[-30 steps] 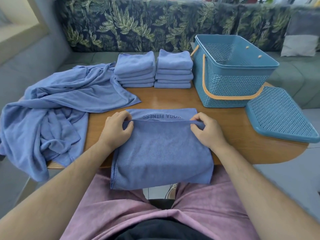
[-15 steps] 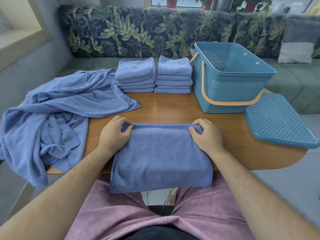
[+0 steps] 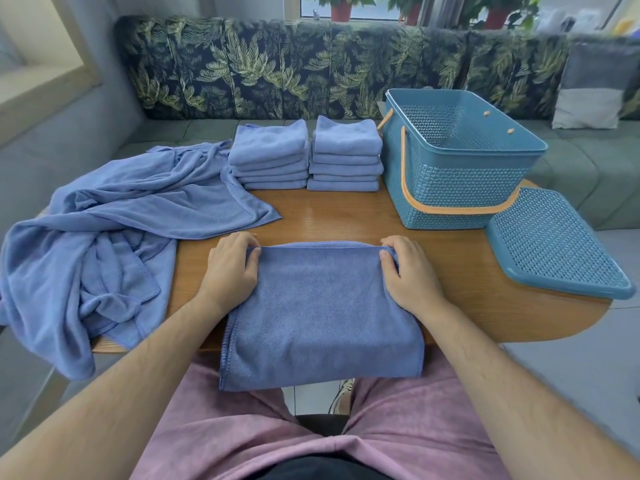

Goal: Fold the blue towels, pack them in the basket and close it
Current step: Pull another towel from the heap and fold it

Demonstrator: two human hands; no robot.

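A folded blue towel (image 3: 322, 313) lies at the near edge of the wooden table (image 3: 346, 216) and hangs over it toward my lap. My left hand (image 3: 232, 268) pinches its far left corner and my right hand (image 3: 408, 271) pinches its far right corner. Two stacks of folded blue towels (image 3: 270, 157) (image 3: 346, 157) stand at the back of the table. To their right is the open blue basket (image 3: 460, 188) with an orange handle. Its blue lid (image 3: 550, 247) lies flat at the right edge. A heap of unfolded blue towels (image 3: 104, 230) covers the table's left end.
A leaf-patterned sofa back (image 3: 277, 67) and grey-green seat run behind the table. A grey cushion (image 3: 595, 88) leans at the far right. Bare wood shows between the towel in my hands and the stacks.
The upper layer of the towel has been carried away from me over the printed part and now lies flush with the far edge. Both hands moved forward with it.
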